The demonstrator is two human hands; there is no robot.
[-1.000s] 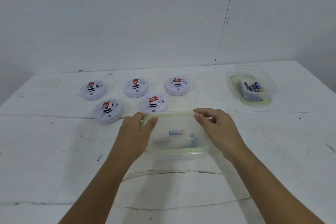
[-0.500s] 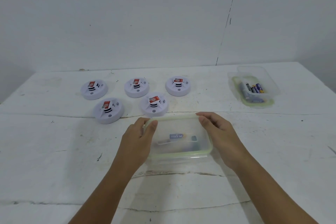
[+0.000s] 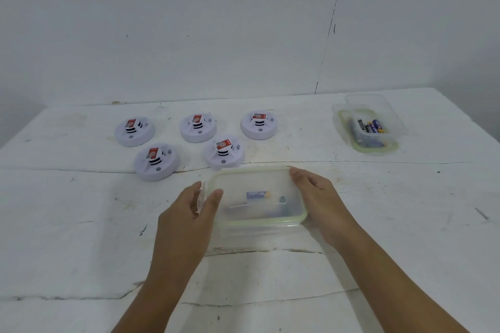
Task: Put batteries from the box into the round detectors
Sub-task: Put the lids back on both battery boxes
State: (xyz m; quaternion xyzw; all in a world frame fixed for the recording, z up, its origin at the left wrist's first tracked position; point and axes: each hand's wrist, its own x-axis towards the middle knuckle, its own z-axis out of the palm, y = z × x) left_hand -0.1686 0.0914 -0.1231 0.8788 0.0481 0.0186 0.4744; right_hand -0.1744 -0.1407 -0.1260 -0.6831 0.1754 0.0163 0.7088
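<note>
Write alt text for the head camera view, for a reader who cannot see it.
Two bare hands, left hand and right hand, hold the ends of a lidded clear box on a white table. Behind it sit five round detectors, and far right an open box of batteries.

Worktop [image 3: 81,224]: white, scuffed, cracked across its width, dark specks. Wall [image 3: 189,21] behind: plain white, one thin dark vertical seam [image 3: 331,21]. Lighting: soft, even.
</note>
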